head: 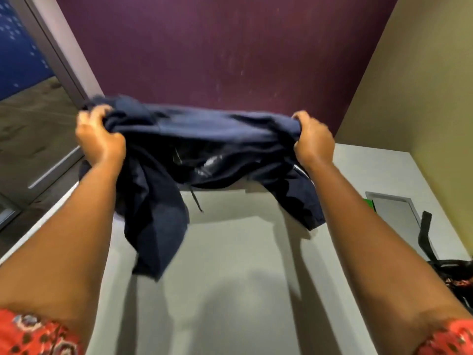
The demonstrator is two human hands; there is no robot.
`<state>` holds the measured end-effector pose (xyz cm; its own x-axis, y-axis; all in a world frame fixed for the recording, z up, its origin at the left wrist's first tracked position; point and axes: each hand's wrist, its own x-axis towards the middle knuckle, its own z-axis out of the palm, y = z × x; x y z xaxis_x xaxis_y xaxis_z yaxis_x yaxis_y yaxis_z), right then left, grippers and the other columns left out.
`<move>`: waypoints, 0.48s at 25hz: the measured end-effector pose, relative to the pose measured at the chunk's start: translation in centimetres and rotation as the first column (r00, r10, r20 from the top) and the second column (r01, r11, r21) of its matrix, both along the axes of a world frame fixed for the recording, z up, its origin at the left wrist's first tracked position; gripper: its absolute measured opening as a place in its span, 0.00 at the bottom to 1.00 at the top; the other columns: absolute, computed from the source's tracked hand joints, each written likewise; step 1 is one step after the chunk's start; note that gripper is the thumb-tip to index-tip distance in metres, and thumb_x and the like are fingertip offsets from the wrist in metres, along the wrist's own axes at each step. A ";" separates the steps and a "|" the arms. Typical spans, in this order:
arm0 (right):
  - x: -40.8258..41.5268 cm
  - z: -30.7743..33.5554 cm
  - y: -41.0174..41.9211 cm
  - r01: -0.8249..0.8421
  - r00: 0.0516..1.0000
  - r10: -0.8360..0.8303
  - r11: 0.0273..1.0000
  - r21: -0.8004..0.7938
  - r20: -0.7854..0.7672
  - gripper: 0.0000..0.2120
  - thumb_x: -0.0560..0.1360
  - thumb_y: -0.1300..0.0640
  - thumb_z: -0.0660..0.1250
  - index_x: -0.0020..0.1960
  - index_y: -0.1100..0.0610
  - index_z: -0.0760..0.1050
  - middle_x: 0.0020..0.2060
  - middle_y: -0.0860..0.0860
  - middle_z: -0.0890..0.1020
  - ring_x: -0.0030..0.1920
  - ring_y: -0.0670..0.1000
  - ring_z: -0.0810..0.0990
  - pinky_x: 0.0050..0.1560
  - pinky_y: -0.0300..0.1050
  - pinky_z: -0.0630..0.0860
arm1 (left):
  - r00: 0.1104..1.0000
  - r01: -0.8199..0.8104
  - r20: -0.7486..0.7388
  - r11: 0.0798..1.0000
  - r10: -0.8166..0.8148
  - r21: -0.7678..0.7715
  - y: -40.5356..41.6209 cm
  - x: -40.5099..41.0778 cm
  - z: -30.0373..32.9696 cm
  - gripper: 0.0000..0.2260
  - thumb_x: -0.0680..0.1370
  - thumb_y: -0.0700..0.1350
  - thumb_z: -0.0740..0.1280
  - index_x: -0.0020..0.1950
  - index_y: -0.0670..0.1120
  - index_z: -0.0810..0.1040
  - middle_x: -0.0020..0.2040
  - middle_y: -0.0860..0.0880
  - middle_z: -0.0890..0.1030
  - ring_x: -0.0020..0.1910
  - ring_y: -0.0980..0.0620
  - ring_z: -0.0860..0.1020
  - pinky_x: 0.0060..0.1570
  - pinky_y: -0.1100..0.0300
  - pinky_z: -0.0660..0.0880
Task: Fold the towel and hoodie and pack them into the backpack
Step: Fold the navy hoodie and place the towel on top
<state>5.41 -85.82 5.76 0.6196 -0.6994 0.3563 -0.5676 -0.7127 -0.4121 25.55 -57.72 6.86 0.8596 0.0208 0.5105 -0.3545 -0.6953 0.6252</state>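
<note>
Hands up above the grey table, left hand and right hand each clutching the navy hoodie stretched between them.

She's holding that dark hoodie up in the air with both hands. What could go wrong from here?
1. The hoodie is bunched in the left hand and right hand, so it may land creased on the table and fold unevenly.
2. A sleeve and the drawstring hang loose below; either could get tucked under the body when it is laid down.
3. The backpack sits at the table's right edge, and a swinging sleeve might brush it.
</note>
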 end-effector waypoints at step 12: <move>-3.8 -4.7 0.6 -0.173 0.975 0.169 0.985 -0.017 -0.145 0.11 0.71 0.61 0.64 0.52 0.54 0.77 0.51 0.56 0.77 0.53 0.61 0.76 0.47 0.49 0.72 | 0.967 0.252 -0.132 0.749 -0.217 0.613 5.9 -3.0 -5.8 0.21 0.73 0.34 0.65 0.63 0.50 0.75 0.63 0.38 0.68 0.50 0.33 0.75 0.40 0.50 0.67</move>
<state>1.59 -85.20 1.04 0.7751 -0.5691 0.2744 -0.4874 -0.8150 -0.3134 22.53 -51.81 1.05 0.8193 -0.4904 0.2970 -0.5391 -0.8353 0.1079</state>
